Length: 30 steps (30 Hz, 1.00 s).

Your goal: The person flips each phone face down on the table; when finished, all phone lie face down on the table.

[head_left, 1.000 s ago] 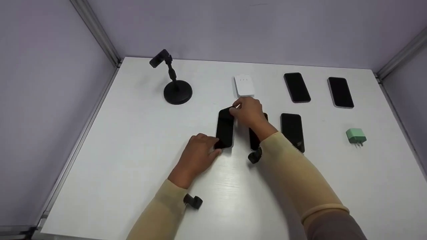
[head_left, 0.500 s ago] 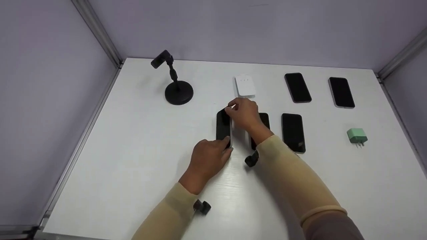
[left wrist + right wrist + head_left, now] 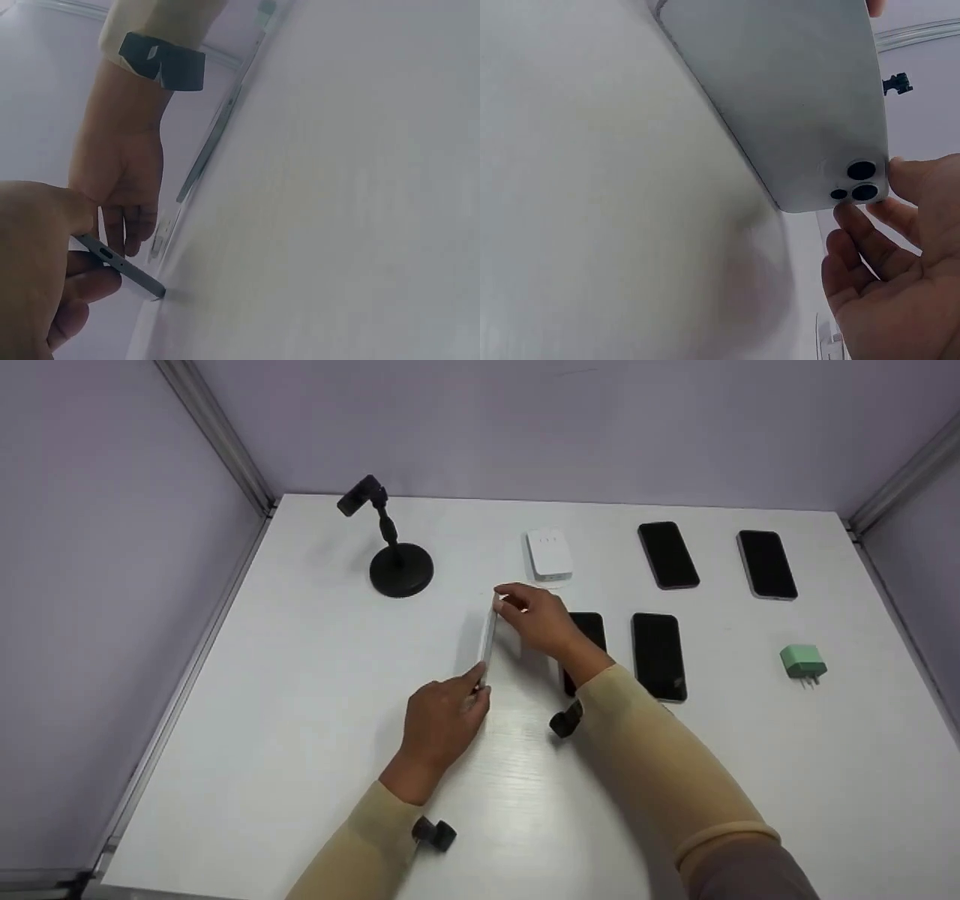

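Observation:
A phone (image 3: 487, 639) with a silver back stands tipped up on its long side edge on the white table (image 3: 300, 660); only its thin edge shows in the head view. My left hand (image 3: 472, 686) pinches its near end, thumb on top. My right hand (image 3: 506, 604) holds the far end. The right wrist view shows the silver back (image 3: 795, 97) with three camera lenses, my right hand's fingers (image 3: 870, 255) beside that corner. In the left wrist view the phone's end (image 3: 120, 266) sits between my thumb and fingers.
A black phone stand (image 3: 397, 559) is at the back left and a white charger block (image 3: 549, 553) is just behind the hands. Several dark phones lie flat: (image 3: 589, 634), (image 3: 658, 656), (image 3: 667, 555), (image 3: 766, 564). A green plug adapter (image 3: 802, 662) lies far right.
The phone lay flat with its dark screen up; both hands have rolled it up onto its long edge, so the screen no longer shows in the head view.

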Each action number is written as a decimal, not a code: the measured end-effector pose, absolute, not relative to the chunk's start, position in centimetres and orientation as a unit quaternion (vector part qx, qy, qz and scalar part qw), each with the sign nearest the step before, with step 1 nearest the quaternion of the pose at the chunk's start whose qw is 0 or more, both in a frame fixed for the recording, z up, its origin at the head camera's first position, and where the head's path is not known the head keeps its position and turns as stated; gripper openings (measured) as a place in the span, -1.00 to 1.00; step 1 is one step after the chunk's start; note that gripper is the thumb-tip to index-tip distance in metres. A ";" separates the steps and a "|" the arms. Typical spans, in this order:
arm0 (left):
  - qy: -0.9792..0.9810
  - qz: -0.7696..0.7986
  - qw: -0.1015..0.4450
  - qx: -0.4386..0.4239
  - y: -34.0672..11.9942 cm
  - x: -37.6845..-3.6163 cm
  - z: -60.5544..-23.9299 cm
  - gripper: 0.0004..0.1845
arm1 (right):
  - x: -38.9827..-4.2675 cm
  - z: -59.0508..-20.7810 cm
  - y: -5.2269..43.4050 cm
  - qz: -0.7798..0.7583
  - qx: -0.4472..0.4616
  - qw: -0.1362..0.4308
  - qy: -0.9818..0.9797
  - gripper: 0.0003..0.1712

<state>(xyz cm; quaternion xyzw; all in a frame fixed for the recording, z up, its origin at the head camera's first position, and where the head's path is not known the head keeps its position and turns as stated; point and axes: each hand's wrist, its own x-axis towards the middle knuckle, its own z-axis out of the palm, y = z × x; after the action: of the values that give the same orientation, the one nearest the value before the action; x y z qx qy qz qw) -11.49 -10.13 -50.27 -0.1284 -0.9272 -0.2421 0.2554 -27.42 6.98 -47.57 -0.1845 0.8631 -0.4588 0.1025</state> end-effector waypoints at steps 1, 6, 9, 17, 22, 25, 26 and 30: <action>-0.925 -0.258 0.252 -0.118 -10.5 -11.4 -50.3 -0.65 | -27.4 -47.7 6.7 -0.456 -0.188 0.109 0.863 -0.48; -0.908 -0.350 0.222 -0.056 -11.9 -11.1 -50.7 -0.61 | -27.3 -48.5 5.5 -0.440 -0.195 0.147 0.864 -0.39; -0.899 -0.390 0.196 -0.019 -12.5 -11.0 -50.8 -0.60 | -27.3 -48.8 5.0 -0.419 -0.195 0.160 0.872 -0.28; -0.878 -0.459 0.125 0.058 -14.7 -10.6 -51.0 -0.50 | -27.2 -49.1 3.7 -0.358 -0.220 0.156 0.894 -0.07; -0.886 -0.447 0.100 0.072 -16.4 -10.3 -51.2 -0.45 | -27.0 -49.3 2.6 -0.352 -0.230 0.151 0.895 -0.07; -0.891 -0.437 0.094 0.081 -17.6 -10.1 -51.2 -0.47 | -26.9 -49.6 1.8 -0.353 -0.240 0.148 0.892 -0.05; -0.893 -0.433 0.091 0.085 -18.0 -10.0 -51.2 -0.47 | -26.9 -49.7 1.5 -0.352 -0.245 0.146 0.891 -0.05; -0.900 -0.417 0.073 0.105 -19.2 -9.8 -51.2 -0.48 | -26.8 -50.1 0.5 -0.353 -0.259 0.144 0.888 -0.04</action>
<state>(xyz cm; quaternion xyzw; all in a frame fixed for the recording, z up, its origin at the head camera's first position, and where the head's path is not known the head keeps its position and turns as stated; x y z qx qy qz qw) -9.84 -19.24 -51.20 0.1045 -0.8998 -0.4173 0.0732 -26.80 0.53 -50.07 -0.2591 0.8876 -0.3526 0.1437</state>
